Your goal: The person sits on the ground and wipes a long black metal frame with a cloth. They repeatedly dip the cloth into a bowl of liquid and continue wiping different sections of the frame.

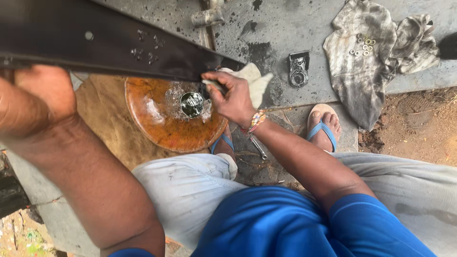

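The right hand (233, 97) pinches a pale rag (254, 81) against the near end of a long dark blade (119, 45), fingers closed on the cloth. The left hand (45, 90) sits under the blade near its far stretch, curled as if gripping from below, though the blade hides the fingers, so I cannot tell how it holds. The blade runs long from the upper left down to the right hand, so its tip is at the right hand and its bulk nearer the left. Just below lies a rusty orange dish (166, 123) with a small dark cup (192, 103) in it. Further out on the concrete sit a bearing part (298, 69) and a dirty cloth (366, 62) carrying small washers (364, 45).
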